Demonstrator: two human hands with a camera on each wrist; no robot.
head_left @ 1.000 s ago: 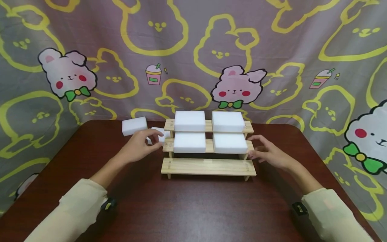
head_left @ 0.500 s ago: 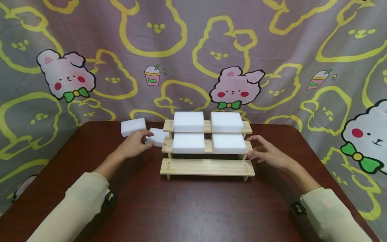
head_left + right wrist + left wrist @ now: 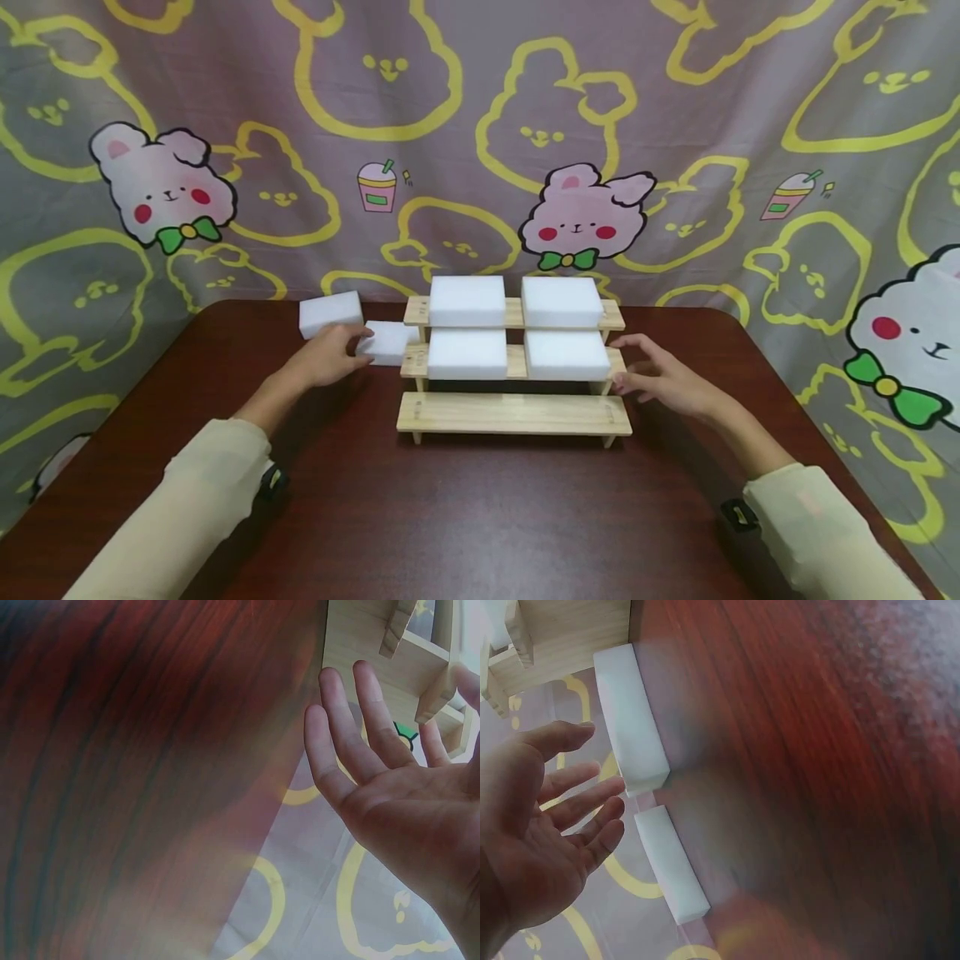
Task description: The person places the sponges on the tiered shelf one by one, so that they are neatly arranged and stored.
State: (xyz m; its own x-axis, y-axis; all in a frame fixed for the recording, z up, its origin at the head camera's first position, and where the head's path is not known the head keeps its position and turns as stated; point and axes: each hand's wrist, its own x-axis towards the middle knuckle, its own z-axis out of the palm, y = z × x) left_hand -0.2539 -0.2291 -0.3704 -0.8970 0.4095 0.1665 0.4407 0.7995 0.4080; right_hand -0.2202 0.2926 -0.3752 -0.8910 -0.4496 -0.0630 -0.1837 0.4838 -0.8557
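A pale wooden three-tier stand [image 3: 514, 414] is on the table, with white foam blocks [image 3: 468, 355] in pairs on its top and middle shelves. Left of the stand, another white foam block [image 3: 387, 342] lies on the table. My left hand [image 3: 324, 357] is beside that block, fingers spread and fingertips close to its left end in the head view. In the left wrist view a gap shows between thumb [image 3: 576, 736] and fingers, with nothing held. My right hand [image 3: 667, 379] is at the stand's right end, thumb and index fingertips right at the middle shelf, other fingers extended.
A further white foam block [image 3: 330, 313] lies behind my left hand, near the table's back edge. The dark red-brown table [image 3: 480, 517] extends in front of the stand. A patterned curtain [image 3: 435, 100] hangs close behind the table.
My left hand has moved left, away from the stand's left end to the nearby loose block, which now lies a little straighter. The right hand stays in place.
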